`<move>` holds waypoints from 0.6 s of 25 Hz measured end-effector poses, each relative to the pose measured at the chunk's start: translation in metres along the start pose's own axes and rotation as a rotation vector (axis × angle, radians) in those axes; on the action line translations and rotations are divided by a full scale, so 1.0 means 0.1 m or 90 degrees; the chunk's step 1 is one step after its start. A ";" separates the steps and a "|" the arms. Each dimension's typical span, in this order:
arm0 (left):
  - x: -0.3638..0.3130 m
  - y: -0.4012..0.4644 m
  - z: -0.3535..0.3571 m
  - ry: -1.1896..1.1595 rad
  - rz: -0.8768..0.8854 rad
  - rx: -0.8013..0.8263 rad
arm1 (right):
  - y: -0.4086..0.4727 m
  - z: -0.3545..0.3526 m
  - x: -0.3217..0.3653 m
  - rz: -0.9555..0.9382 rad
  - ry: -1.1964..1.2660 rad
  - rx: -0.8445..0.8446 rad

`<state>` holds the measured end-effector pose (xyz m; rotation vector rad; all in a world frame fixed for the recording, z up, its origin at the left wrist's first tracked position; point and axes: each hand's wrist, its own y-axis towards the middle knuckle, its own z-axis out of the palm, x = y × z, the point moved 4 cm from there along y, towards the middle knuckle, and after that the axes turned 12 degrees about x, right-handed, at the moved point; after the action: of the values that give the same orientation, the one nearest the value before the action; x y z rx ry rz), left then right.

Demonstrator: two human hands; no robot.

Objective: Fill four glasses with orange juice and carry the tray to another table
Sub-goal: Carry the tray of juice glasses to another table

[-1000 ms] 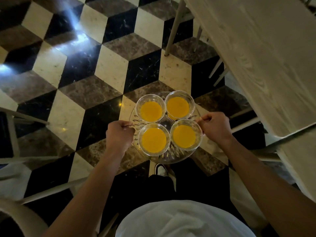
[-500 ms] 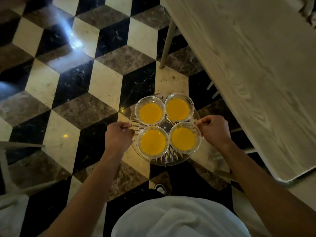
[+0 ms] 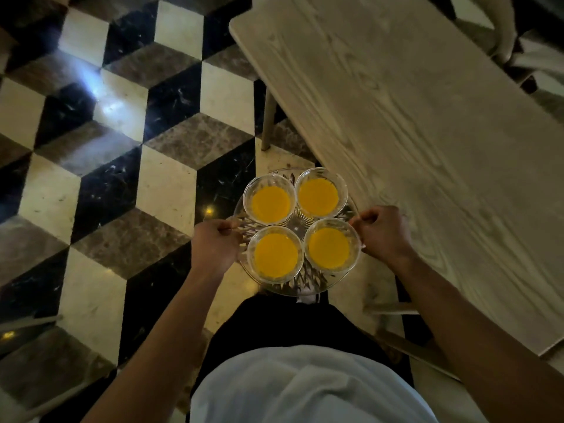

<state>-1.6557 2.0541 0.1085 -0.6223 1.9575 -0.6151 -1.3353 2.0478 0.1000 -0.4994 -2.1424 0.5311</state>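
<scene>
A round cut-glass tray (image 3: 305, 283) hangs in the air in front of me, over the floor. On it stand several glasses of orange juice (image 3: 270, 203), packed close together in a square. My left hand (image 3: 215, 244) grips the tray's left rim, fingers curled round the edge. At the right rim my right hand (image 3: 381, 232) grips in the same way. The tray's right side sits just beside the near left edge of a pale wooden table (image 3: 427, 141).
The floor (image 3: 158, 184) is a cube pattern of black, brown and cream tiles. One table leg (image 3: 268, 117) stands ahead of the tray. A chair (image 3: 512, 32) sits beyond the table at top right, and chair rails (image 3: 406, 346) show low by my right forearm.
I have walked forward with the tray. The wooden table has come nearer and now fills the right side, with the tray's right rim next to its edge. Both grips are unchanged.
</scene>
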 end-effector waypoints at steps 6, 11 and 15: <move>-0.65 0.61 0.28 0.054 0.048 0.073 | 0.35 -0.38 -0.08 0.064 0.048 -0.069; -1.29 1.17 0.57 0.176 0.128 0.133 | 0.59 -0.64 -0.15 0.135 0.108 -0.147; -1.85 1.60 0.86 0.249 0.184 0.209 | 0.72 -0.76 -0.25 0.216 0.169 -0.220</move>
<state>-1.5296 2.2795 0.0874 -0.0104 2.1839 -0.8981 -1.2483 2.1091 0.0871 -1.0783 -1.9050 0.2545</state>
